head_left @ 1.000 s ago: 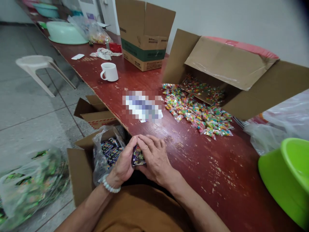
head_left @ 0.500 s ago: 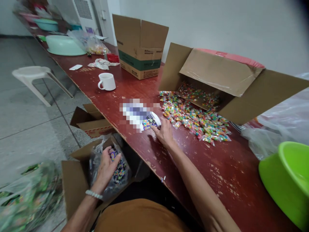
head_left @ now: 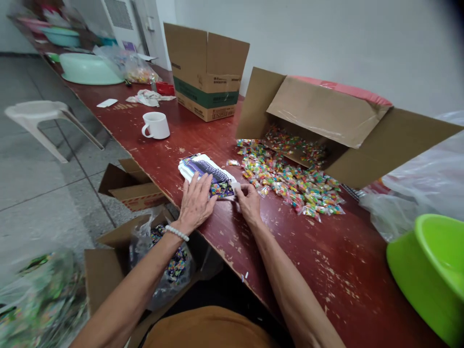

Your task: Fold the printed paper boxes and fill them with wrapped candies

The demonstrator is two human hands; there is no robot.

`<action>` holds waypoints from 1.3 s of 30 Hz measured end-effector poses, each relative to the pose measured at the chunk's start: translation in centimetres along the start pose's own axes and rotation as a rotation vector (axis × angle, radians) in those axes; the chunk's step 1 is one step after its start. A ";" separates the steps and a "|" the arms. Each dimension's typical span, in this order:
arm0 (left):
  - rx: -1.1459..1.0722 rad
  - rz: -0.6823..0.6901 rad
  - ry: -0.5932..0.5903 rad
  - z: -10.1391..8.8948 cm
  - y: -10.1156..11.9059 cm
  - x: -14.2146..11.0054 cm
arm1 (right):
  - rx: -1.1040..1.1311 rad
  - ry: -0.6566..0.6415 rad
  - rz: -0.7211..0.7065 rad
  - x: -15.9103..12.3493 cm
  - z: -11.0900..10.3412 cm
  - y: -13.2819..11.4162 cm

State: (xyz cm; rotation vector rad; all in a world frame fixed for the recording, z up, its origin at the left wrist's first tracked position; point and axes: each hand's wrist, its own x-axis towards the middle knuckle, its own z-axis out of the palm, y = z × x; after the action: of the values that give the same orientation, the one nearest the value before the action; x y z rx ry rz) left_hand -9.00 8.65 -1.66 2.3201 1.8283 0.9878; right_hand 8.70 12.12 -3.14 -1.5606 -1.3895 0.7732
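A stack of flat printed pouches [head_left: 208, 166], dark and white with colourful pictures, lies near the table's front edge. My left hand [head_left: 197, 200] rests on the near side of the stack with its fingers stretched out. Between the thumb and fingers of my right hand [head_left: 249, 203] is the white end of a dark printed pouch [head_left: 223, 189]. Just behind my right hand, small clear-wrapped colourful candies [head_left: 286, 179] spill in a heap out of a cardboard box [head_left: 326, 108] tipped on its side. One candy [head_left: 232, 163] lies apart, by the stack.
A white mug [head_left: 156, 125] and an upright carton [head_left: 208, 72] stand farther back on the red table [head_left: 326, 270]. To the right is a green basin [head_left: 424, 270]. Below the front edge, an open box holds a plastic bag of dark packets [head_left: 177, 265]. A white stool [head_left: 39, 112] stands left.
My left hand has moved from over the bag of packets below up onto the pouch stack. My right hand stays by the stack's right end, pinching a pouch's white end.
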 end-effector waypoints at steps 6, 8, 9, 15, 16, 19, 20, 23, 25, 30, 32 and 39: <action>-0.827 -0.267 -0.413 -4.8 2.7 -1.8 | 0.395 -0.387 -0.145 -3.4 -5.5 -2.1; -1.210 -0.369 -0.785 -5.7 3.9 -3.1 | 0.512 -0.500 -0.183 -4.8 -6.7 -3.2; -1.362 -0.416 -0.924 -5.9 4.6 -3.8 | 0.529 -0.535 -0.186 -5.4 -7.1 -3.7; -1.646 -0.538 -0.971 -5.3 7.1 -6.8 | 0.593 -0.590 -0.116 -8.0 -7.9 -4.3; -1.640 -0.546 -0.942 -5.3 7.2 -7.0 | 0.627 -0.579 -0.103 -8.4 -7.9 -4.2; -1.615 -0.593 -0.852 -5.5 7.3 -7.3 | 0.731 -0.601 -0.042 -9.7 -8.2 -3.9; -1.602 -0.605 -0.821 -5.5 7.3 -7.4 | 0.764 -0.630 -0.011 -10.2 -8.1 -3.9; -1.536 -0.643 -0.743 -5.2 7.4 -7.5 | 0.838 -0.718 0.104 -11.5 -7.7 -3.8; -1.470 -0.672 -0.692 -4.5 7.6 -7.5 | 0.817 -0.684 0.157 -12.0 -7.1 -3.6; -1.258 -0.562 -0.476 -3.2 8.3 -7.6 | 0.585 -0.333 0.075 -11.8 -6.4 -3.2; -1.195 -0.523 -0.366 -3.2 8.6 -7.8 | 0.531 -0.243 0.032 -11.6 -6.4 -3.1; -1.113 -0.474 -0.122 -3.4 9.2 -8.9 | 0.653 -0.180 0.069 -12.2 -6.1 -2.9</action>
State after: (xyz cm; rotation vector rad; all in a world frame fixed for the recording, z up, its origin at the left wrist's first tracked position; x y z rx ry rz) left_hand -3.67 -3.23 0.56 1.1869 1.1615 1.2586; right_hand 10.64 -1.10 0.74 -1.0447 -1.0513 1.2825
